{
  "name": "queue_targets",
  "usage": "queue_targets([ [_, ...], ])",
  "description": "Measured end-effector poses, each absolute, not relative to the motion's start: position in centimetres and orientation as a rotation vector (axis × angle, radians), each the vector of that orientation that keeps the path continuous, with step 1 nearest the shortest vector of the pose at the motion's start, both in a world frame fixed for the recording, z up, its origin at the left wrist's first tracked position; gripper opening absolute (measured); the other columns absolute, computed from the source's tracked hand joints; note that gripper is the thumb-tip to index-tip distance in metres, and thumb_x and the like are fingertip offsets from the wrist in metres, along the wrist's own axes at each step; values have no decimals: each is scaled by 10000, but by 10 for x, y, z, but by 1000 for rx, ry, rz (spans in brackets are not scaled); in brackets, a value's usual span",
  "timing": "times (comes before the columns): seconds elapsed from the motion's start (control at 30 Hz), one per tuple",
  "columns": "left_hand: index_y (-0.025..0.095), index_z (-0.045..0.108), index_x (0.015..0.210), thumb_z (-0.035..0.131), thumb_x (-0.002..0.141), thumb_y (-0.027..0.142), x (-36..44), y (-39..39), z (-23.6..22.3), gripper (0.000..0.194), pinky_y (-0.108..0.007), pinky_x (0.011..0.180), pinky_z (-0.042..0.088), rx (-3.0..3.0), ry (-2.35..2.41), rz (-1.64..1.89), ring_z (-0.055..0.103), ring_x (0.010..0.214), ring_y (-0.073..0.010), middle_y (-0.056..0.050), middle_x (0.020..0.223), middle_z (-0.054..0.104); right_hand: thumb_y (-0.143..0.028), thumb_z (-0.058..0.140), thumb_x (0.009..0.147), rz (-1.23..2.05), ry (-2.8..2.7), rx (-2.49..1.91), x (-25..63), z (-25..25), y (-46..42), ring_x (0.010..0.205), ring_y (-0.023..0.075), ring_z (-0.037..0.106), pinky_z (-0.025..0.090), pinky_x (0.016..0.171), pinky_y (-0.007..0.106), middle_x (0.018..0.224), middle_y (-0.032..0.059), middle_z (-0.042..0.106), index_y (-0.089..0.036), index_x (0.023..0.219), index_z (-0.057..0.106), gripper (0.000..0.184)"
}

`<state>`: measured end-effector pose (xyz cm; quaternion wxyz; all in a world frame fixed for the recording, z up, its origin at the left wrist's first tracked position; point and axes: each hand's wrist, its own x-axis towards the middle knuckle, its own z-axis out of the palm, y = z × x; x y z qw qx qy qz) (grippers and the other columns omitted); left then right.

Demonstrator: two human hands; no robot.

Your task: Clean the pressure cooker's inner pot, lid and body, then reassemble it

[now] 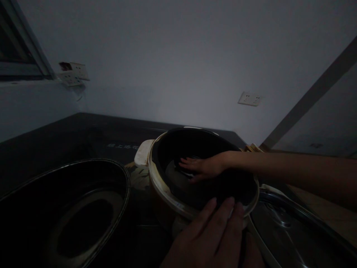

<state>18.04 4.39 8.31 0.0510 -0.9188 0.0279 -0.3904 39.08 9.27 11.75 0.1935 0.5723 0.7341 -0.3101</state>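
Observation:
A round cooker pot (158, 182) with a pale rim, a white side handle (143, 152) and a dark inside stands on the dark counter. My right hand (205, 167) reaches down into it from the right, fingers stretched out and apart near the bottom. Faint pale glints show beside these fingers; whether they come from water or a small thing I cannot tell. My left hand (212, 238) is at the near rim, its fingers hooked over the edge and its thumb low on the outer side. Dim light hides the pot's lower inside.
A wide dark pan (126, 178) stands at the left. A glass lid (281, 219) with a metal knob lies at the lower right. The dark counter (92, 126) meets a pale wall with sockets (249, 99). A window frame (36, 70) is at the upper left.

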Motion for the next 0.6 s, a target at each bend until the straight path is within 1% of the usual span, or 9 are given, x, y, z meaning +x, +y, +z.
queue_targets([
  [0.1, 163, 569, 1254, 379, 951, 201, 181, 43, 77, 359, -299, 1033, 452, -2816, 59, -1177, 534, 1227, -176, -38, 1276, 624, -480, 482, 893, -829, 1983, 1693, 390, 111, 105, 1428, 319, -52, 85, 1171, 462, 1551, 229, -67, -25, 1474, -17, 891],
  [0.2, 160, 558, 1272, 394, 945, 211, 180, 41, 75, 370, -297, 1015, 469, -2836, 40, -1198, 546, 1216, -190, -51, 1283, 620, -520, 495, 871, -800, 1953, 1695, 382, 107, 111, 1418, 350, -71, 101, 1165, 481, 1540, 251, -90, -5, 1468, -40, 953],
  [0.27, 154, 560, 1269, 387, 943, 201, 180, 41, 76, 372, -281, 991, 488, -2850, 25, -1208, 560, 1199, -187, -55, 1281, 621, -533, 495, 866, -802, 2010, 1631, 376, 106, 112, 1414, 344, -106, 92, 1162, 487, 1540, 241, -115, -17, 1469, -58, 968],
  [0.33, 163, 556, 1274, 373, 940, 178, 178, 42, 79, 381, -287, 986, 493, -2867, 37, -1185, 559, 1201, -185, -50, 1284, 619, -505, 504, 872, -827, 2117, 1509, 370, 105, 112, 1412, 321, -141, 65, 1164, 479, 1547, 219, -123, -34, 1477, -46, 943],
  [0.4, 181, 546, 1288, 369, 936, 162, 178, 42, 79, 395, -311, 998, 489, -2876, 65, -1166, 549, 1213, -192, -41, 1288, 616, -435, 533, 873, -861, 2193, 1397, 365, 106, 111, 1414, 299, -152, 47, 1166, 466, 1558, 190, -107, -52, 1487, 4, 896],
  [0.47, 186, 543, 1295, 380, 937, 179, 179, 41, 77, 393, -322, 997, 492, -2872, 48, -1193, 550, 1212, -201, -40, 1284, 620, -323, 546, 870, -905, 2233, 1316, 362, 109, 107, 1425, 268, -131, 42, 1171, 452, 1572, 149, -58, -83, 1495, 78, 816],
  [0.53, 170, 551, 1287, 411, 941, 229, 183, 37, 74, 378, -298, 967, 516, -2856, -35, -1267, 577, 1180, -199, -44, 1264, 633, -209, 528, 861, -954, 2269, 1241, 360, 114, 101, 1437, 234, -88, 45, 1179, 439, 1584, 98, 36, -128, 1487, 195, 713],
  [0.6, 147, 567, 1265, 459, 932, 285, 188, 33, 71, 376, -250, 921, 539, -2830, -123, -1369, 618, 1121, -182, -40, 1237, 651, -128, 497, 853, -990, 2309, 1151, 359, 120, 94, 1444, 209, -44, 56, 1188, 412, 1574, 65, 166, -145, 1437, 349, 602],
])
